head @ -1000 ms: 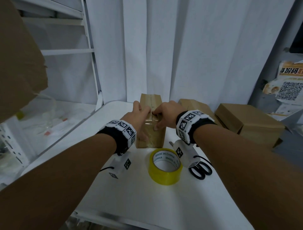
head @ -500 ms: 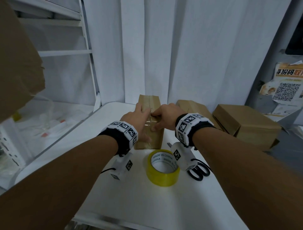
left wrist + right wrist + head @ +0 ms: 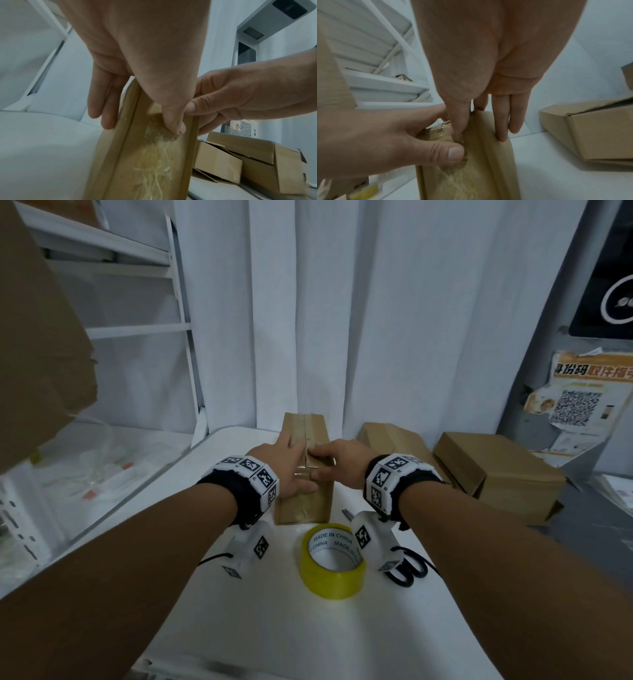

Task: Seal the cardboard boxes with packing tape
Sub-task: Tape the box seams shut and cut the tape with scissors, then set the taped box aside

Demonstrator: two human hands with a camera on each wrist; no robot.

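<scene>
A narrow brown cardboard box lies on the white table, its near end towards me. Wrinkled clear tape runs over its near face and along the top seam. My left hand lies over the box's left edge. Its fingers lie flat down the side and its thumb presses on the tape. My right hand mirrors it on the right edge, fingers straight along the side and thumb on the tape beside the left thumb. A yellow tape roll sits just in front of the box.
Black scissors lie right of the roll, under my right wrist. Two more cardboard boxes sit at the back right. A white shelf rack and a hanging cardboard sheet stand to the left. White curtains hang behind the table.
Both hands stay pressed on the box at the same spot. Only the head view has shifted a little.
</scene>
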